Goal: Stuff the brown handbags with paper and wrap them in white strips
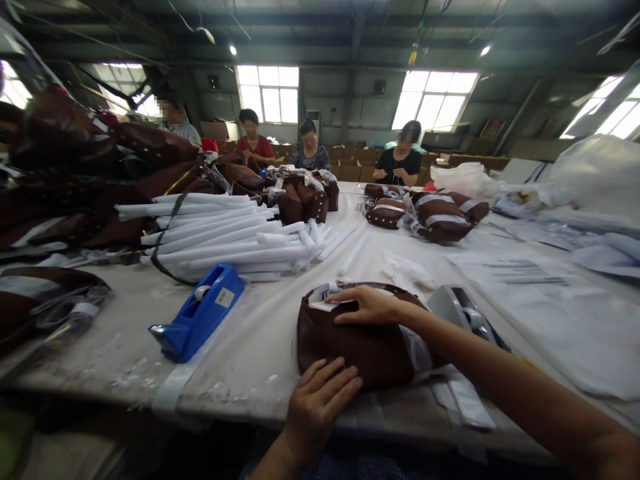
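A dark brown leather handbag [360, 343] lies on the table right in front of me, with white wrapping at its upper edge and a white strip round its right end. My left hand [323, 403] rests on the bag's near lower edge, its fingers stretched out flat. From the right, my right hand [370, 307] reaches across the top, fingers extended over the white wrapping [323, 300] and thumb apart on the leather. Neither hand is closed round anything. A grey tape dispenser [463, 310] stands just behind my right forearm, partly hidden by it.
A blue tape dispenser [200, 313] stands left of the bag. Beyond it lies a pile of white paper rolls [225, 233]. Brown bags [165, 143] are heaped at left; wrapped ones [440, 213] lie farther back. White sheets [540, 300] cover the right side. Several people sit opposite.
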A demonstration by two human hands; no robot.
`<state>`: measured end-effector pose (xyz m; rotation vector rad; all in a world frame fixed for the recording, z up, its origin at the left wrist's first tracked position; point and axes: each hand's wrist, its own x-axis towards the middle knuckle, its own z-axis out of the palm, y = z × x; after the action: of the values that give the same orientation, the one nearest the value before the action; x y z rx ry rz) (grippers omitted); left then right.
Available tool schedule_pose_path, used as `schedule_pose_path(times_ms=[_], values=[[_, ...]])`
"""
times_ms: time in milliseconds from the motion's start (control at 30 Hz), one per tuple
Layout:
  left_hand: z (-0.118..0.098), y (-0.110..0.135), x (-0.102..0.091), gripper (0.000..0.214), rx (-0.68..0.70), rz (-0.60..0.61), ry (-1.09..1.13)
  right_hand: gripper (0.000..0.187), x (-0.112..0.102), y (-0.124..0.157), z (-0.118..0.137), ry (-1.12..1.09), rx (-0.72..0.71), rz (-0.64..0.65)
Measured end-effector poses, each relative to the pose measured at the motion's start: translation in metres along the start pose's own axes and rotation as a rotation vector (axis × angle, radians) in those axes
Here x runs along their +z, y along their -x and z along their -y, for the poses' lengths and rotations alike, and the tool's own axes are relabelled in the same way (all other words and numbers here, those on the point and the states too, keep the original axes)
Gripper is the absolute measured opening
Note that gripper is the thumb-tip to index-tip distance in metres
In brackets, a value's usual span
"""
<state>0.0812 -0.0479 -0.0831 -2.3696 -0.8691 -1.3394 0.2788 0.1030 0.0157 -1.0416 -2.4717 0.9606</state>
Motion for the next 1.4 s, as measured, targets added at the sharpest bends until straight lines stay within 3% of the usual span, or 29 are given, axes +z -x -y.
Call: schedule_pose_path(times_ms=[67, 100, 233, 433, 567, 667, 867, 1000, 1133, 1267, 1333, 1400], values=[[-0.002, 0.002, 0.0, 0.032, 0.013, 0.001, -0.007, 0.033, 0.003, -0.011, -0.001, -0.095, 0.027, -0.118], [-0.003, 0.004, 0.0, 0.032, 0.02, 0.003, -0.009, 0.031, 0.003, -0.016, -0.002, -0.128, 0.047, -0.178], [-0.008, 0.013, -0.001, 0.032, 0.039, 0.013, -0.004, 0.039, 0.004, -0.029, -0.009, -0.251, 0.091, -0.3], [-0.009, 0.017, -0.002, 0.033, 0.071, 0.036, -0.033, 0.045, 0.01, -0.026, 0.0, -0.449, 0.118, -0.318], [-0.008, 0.015, -0.003, 0.033, 0.075, 0.048, -0.047, 0.041, 0.002, -0.031, 0.013, -0.697, 0.177, -0.484], [-0.007, 0.013, -0.004, 0.031, 0.079, 0.046, -0.043, 0.04, -0.009, -0.034, 0.027, -0.803, 0.145, -0.602], [-0.006, 0.012, -0.004, 0.029, 0.065, 0.051, -0.037, 0.035, -0.021, -0.027, 0.041, -0.559, 0.077, -0.57], [-0.005, 0.011, -0.005, 0.03, 0.045, 0.058, -0.023, 0.023, -0.015, -0.015, 0.046, -0.27, -0.045, -0.531], [-0.004, 0.008, -0.006, 0.031, 0.025, 0.067, -0.004, 0.021, -0.007, -0.006, 0.059, -0.223, -0.122, -0.475], [-0.004, 0.011, -0.007, 0.029, 0.036, 0.075, 0.007, 0.022, -0.013, -0.006, 0.053, -0.142, -0.046, -0.514], [-0.004, 0.015, -0.006, 0.029, 0.034, 0.062, 0.014, 0.026, -0.02, -0.007, 0.043, 0.006, -0.001, -0.555], [-0.005, 0.019, -0.005, 0.028, 0.023, 0.037, 0.019, 0.039, -0.023, -0.007, 0.036, 0.202, 0.001, -0.675]])
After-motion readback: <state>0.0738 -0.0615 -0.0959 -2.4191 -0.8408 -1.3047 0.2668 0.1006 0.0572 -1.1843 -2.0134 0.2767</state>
